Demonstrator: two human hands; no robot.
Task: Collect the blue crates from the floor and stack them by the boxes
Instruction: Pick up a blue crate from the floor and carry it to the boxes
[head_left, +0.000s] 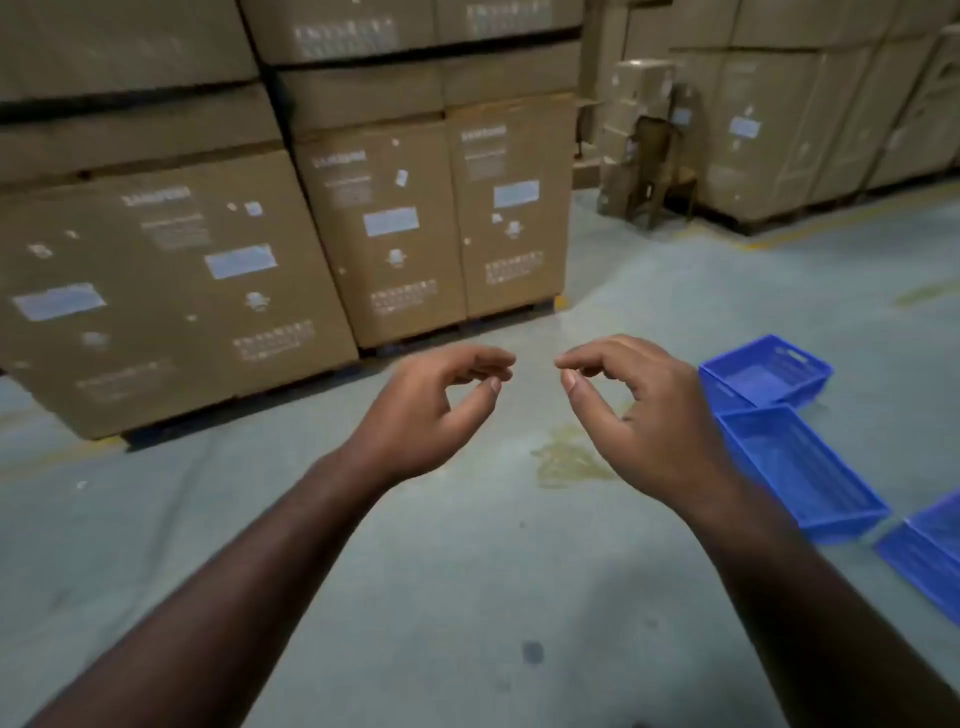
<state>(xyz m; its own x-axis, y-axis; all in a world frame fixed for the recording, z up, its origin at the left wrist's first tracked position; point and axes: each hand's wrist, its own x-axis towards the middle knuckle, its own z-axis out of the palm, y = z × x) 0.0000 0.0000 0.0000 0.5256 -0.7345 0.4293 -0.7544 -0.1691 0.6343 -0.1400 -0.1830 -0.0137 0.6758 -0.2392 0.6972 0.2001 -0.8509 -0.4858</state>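
Three blue plastic crates lie on the grey floor at the right. The far crate (774, 371) sits behind the middle crate (802, 470), and the near crate (930, 556) is cut off by the right edge. My left hand (431, 410) and my right hand (639, 410) are held out side by side above the floor, fingers curled, holding nothing. My right hand is just left of the middle crate and partly covers its near corner. Stacked brown cardboard boxes (384, 228) stand ahead on a pallet.
More wrapped cardboard stacks (779, 130) stand at the back right, with a dark chair (660, 166) in front of them. A yellowish stain (566, 460) marks the floor between my hands. Yellow line markings run along the pallets.
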